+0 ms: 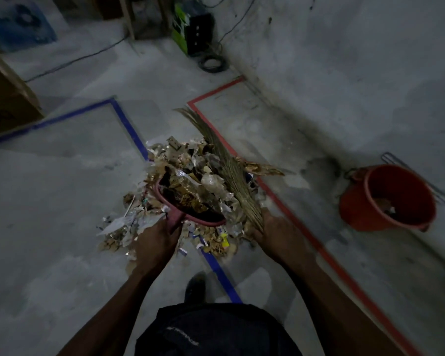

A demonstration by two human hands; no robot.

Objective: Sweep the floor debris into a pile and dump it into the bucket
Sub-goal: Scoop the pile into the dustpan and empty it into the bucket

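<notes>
Under you is a grey concrete floor (62, 201) marked with blue tape (129, 127) and red tape (293, 206). Loose debris (118, 235) lies scattered across the blue line, and the red bucket (385, 199) stands well off to your right, near the wall.

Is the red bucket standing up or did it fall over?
Standing up. The red bucket rests on its base, open mouth facing up, some debris inside.
</notes>
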